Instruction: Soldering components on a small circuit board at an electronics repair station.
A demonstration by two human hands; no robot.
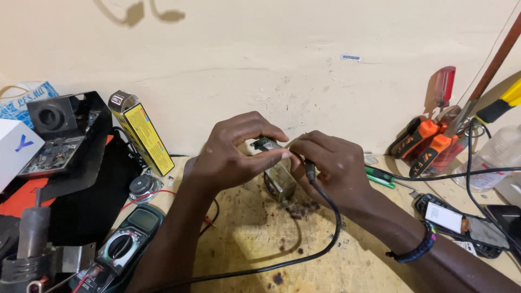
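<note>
two hands are meeting over a small clear-cased component (281, 179), which is sitting between them just above the worn wooden bench (255, 239). the left hand (230, 157) is pinching its top with thumb and fingers. the right hand (331, 163) is pressing a black-cabled probe (310, 171) against its side. below the left wrist a multimeter (127, 244) is lying; beyond the right hand, orange-handled pliers (429, 144) are leaning on the wall.

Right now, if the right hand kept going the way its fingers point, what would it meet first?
The right hand points left at the small clear part it already touches; straight beyond that is probably the left hand, though depth is hard to judge.
</note>
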